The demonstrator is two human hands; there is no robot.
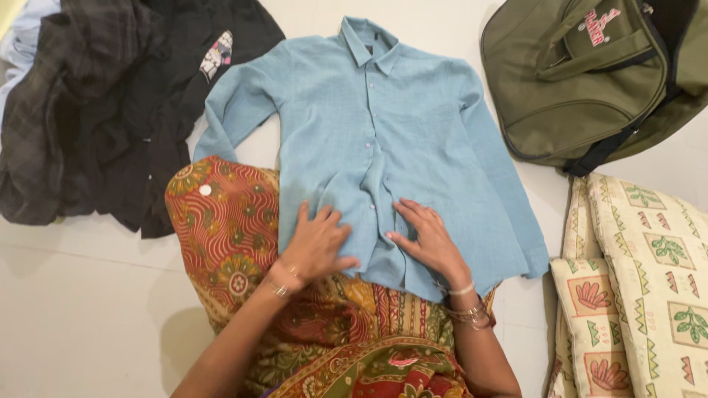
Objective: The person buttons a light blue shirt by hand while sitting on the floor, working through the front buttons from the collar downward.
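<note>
Shirt point(383, 140) between clothes pile point(96, 103) and bag point(590, 74)

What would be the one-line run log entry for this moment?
left hand: flat on blue shirt | right hand: flat on shirt hem | shirt: spread, buttoned | nearby: green bag, dark clothes pile

Matt woven cloth shirt point(383, 140) (fine slubbed texture), smooth glossy floor point(81, 309), patterned cotton cushions point(649, 280), canvas-like bag point(590, 74)
</note>
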